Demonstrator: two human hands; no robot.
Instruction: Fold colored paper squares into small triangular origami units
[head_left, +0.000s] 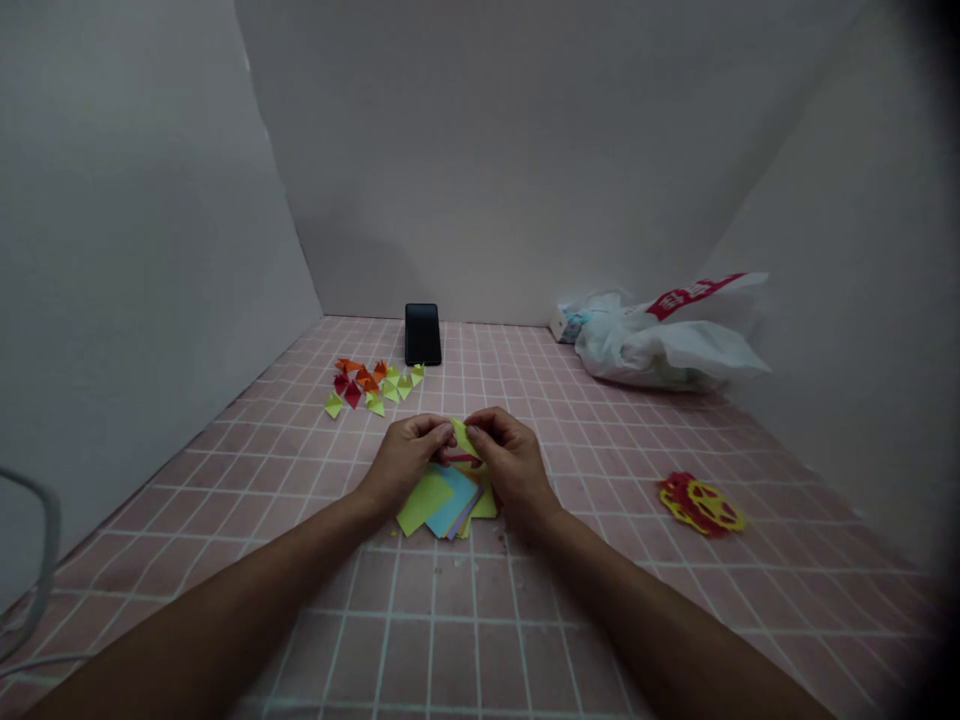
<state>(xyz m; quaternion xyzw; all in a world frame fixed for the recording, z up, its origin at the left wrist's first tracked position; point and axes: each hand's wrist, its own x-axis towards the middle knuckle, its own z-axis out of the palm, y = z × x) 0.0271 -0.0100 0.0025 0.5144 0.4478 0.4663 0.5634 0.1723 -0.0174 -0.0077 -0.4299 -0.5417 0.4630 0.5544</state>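
Between my two hands is a small piece of yellow paper (460, 436), partly covered by the fingers. My left hand (415, 452) pinches its left side with thumb and forefinger. On the opposite side, my right hand (514, 462) grips it in the same way. Just beneath both hands lies a fanned stack of coloured paper sheets (451, 496), with yellow, light blue and purple edges showing. A strip of red shows below the held paper; what it belongs to is hard to make out.
Small folded paper pieces (367, 380) in orange, red and yellow lie at the back left. A black phone (423, 334) leans near the back wall. A white plastic bag (660, 350) and small box (564, 324) sit back right. Red and yellow openwork discs (701, 503) lie right. A cable (49, 540) hangs left.
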